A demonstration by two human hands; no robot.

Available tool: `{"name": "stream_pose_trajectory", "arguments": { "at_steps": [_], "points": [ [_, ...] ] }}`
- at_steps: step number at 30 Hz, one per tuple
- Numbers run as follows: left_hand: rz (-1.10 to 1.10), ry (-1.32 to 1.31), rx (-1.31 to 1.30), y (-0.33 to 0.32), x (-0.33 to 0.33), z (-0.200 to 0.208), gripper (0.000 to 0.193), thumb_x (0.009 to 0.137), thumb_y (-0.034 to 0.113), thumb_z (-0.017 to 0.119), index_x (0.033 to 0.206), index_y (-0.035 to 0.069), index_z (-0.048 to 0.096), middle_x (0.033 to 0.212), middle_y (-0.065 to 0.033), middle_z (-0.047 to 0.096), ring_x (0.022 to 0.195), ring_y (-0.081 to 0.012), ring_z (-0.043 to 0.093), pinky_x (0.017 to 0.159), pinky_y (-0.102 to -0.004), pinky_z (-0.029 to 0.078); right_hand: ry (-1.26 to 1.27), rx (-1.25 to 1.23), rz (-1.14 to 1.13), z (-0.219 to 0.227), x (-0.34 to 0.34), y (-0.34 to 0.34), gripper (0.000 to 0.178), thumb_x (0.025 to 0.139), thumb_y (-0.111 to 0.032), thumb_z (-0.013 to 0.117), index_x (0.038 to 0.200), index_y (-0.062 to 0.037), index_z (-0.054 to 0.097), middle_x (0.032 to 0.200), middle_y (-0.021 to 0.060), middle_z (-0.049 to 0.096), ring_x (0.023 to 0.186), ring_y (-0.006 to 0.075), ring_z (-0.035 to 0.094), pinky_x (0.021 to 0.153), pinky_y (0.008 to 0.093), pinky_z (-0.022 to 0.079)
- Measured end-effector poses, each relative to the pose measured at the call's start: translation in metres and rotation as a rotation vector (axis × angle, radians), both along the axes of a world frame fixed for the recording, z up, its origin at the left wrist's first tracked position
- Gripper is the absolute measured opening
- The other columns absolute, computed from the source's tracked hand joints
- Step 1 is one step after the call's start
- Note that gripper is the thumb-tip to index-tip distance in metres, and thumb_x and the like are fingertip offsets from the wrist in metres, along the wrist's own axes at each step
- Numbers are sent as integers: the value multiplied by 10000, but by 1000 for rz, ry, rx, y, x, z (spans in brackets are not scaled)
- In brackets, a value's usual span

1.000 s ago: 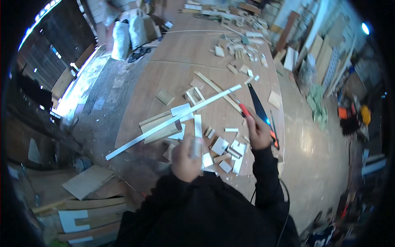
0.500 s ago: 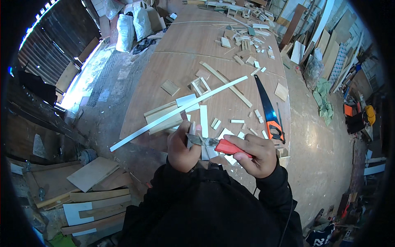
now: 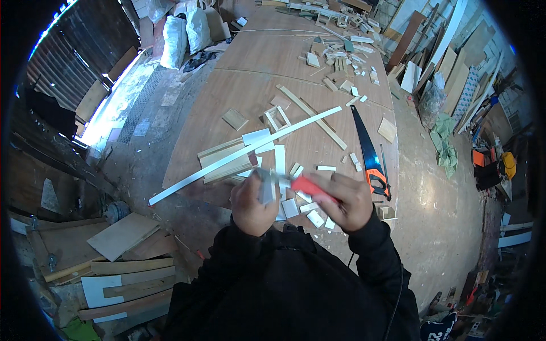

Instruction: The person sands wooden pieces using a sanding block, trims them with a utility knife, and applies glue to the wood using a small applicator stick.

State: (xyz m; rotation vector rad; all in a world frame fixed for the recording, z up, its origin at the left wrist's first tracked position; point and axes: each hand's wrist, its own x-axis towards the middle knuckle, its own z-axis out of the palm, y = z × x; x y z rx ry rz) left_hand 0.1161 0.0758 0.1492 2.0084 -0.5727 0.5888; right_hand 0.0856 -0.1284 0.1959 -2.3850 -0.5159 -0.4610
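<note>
Worktop [image 3: 239, 51] broad. Long white strip [image 3: 244, 153] left of the handsaw [image 3: 365, 142], laid across boards [image 3: 219, 153]. Saw lies grip-end near the right hand [image 3: 350, 202], likely for easy reach. Left of the saw, that hand grasps a red-handled tool [image 3: 313, 187], blurred, its metal end at a small pale piece [image 3: 268, 193]; left hand [image 3: 249, 207] clasps this, seemingly steadying it. Contact I can't tell.
</note>
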Motion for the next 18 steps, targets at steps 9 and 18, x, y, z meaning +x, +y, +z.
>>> {"name": "stream_pose_trajectory", "arguments": {
  "at_steps": [9, 18],
  "points": [
    [0, 276, -266, 0, 3, 16, 183, 924, 135, 603, 823, 10, 516, 634, -168, 533, 571, -356, 557, 536, -388, 421, -109, 436, -73, 5, 3, -22, 302, 907, -175, 607, 1173, -48, 670, 796, 140, 689, 704, 211, 670, 642, 283, 495],
    [65, 157, -163, -10, 4, 16, 157, 862, 84, 637, 901, 11, 504, 640, -179, 540, 595, -386, 565, 551, -396, 435, 45, 72, 142, 21, -8, -13, 364, 843, -249, 683, 1168, -86, 692, 568, 74, 506, 433, 175, 471, 439, 301, 344]
  ]
}}
